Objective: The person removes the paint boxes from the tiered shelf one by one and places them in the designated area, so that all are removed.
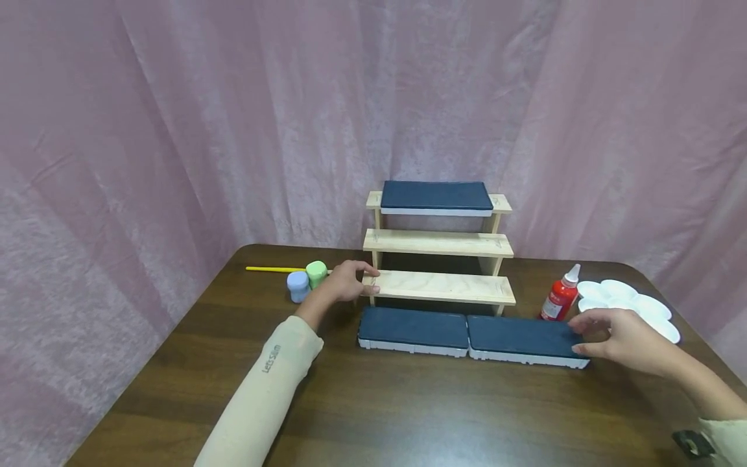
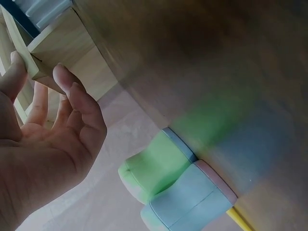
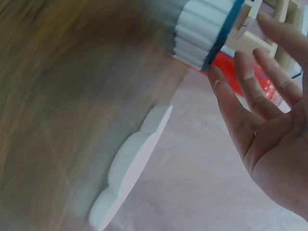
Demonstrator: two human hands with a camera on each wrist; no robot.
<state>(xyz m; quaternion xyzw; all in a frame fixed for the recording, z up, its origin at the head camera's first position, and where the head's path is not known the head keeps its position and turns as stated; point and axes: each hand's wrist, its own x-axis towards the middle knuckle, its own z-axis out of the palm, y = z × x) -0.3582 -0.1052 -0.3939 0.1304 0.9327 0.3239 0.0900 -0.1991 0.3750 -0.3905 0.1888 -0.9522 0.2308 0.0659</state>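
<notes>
A three-tier wooden stand (image 1: 439, 285) stands at the back of the table. My left hand (image 1: 345, 281) pinches the left end of its lowest step, thumb on one side and fingers on the other in the left wrist view. A dark-blue-lidded white case (image 1: 436, 197) lies on the top step. Two similar cases, a left one (image 1: 413, 327) and a right one (image 1: 522, 338), lie end to end before the stand. My right hand (image 1: 621, 340) is at the right case's outer end, its fingers spread and loosely bent; whether they touch it I cannot tell.
A red bottle (image 1: 560, 298) with a white nozzle and a white flower-shaped palette (image 1: 656, 308) stand at the right. Left of the stand are a green jar-like container (image 1: 316, 273), a blue one (image 1: 298, 286) and a thin yellow stick (image 1: 271, 268). A pink curtain (image 1: 292, 117) hangs behind.
</notes>
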